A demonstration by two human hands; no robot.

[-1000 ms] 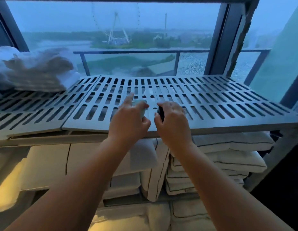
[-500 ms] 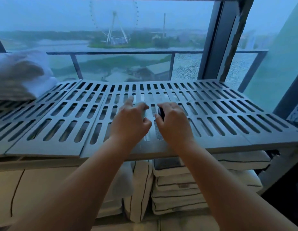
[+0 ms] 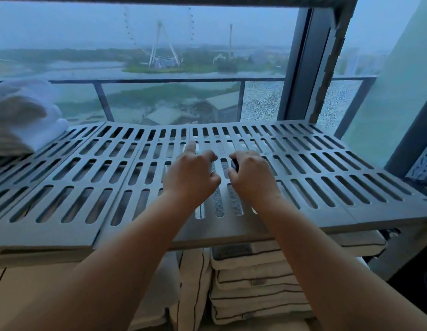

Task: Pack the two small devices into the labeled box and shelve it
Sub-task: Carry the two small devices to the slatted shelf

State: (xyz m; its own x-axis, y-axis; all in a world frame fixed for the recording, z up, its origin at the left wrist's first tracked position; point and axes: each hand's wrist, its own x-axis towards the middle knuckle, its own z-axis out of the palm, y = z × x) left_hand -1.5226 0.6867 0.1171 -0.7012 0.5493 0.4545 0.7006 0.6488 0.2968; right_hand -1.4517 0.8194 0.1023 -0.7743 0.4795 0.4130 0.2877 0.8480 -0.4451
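Observation:
Both my hands hover over the middle of a grey slotted shelf (image 3: 303, 168). My right hand (image 3: 253, 177) has its fingers curled round a small dark device (image 3: 234, 164); only the device's left end shows beside the thumb. My left hand (image 3: 191, 175) is curled with the index finger pointing forward, and it seems to pinch a small pale device (image 3: 211, 166), which the fingers mostly hide. The hands are a little apart and do not touch. No labeled box is in view.
Folded white towels (image 3: 23, 120) lie on the shelf's far left end. Stacked cream cushions (image 3: 255, 283) fill the level below. Behind the shelf are a window, a balcony rail (image 3: 159, 81) and a dark frame post (image 3: 300, 68) at the right.
The view has shifted right and closer to the shelf. Both hands have moved slightly farther in over it and keep the same grips.

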